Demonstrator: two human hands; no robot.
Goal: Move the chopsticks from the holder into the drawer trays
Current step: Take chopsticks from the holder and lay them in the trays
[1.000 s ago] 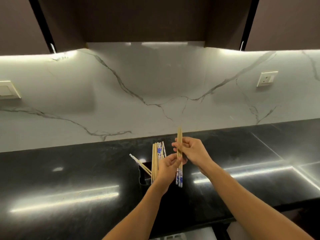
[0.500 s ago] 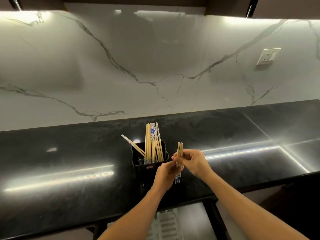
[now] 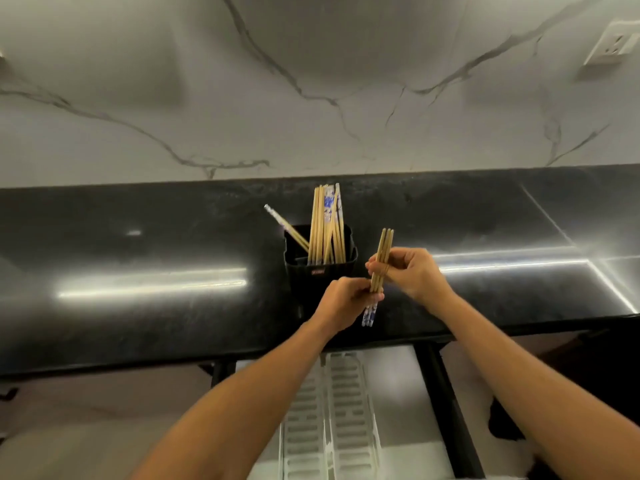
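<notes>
A black holder stands on the dark counter with several wooden chopsticks upright in it, some with blue-and-white ends. One chopstick leans out to the left. Just right of the holder, both hands grip a small bundle of chopsticks, held nearly upright with its blue-and-white ends pointing down. My left hand pinches the bundle's lower part, my right hand its middle. Below the counter edge an open drawer shows white slotted trays.
The black counter runs the full width, its front edge just above the drawer. A marble backsplash rises behind, with a wall socket at the upper right. Black drawer rails flank the trays.
The view has tilted downward, bringing the open drawer and trays into sight. Both hands with the bundle have come lower and nearer to the counter's front edge.
</notes>
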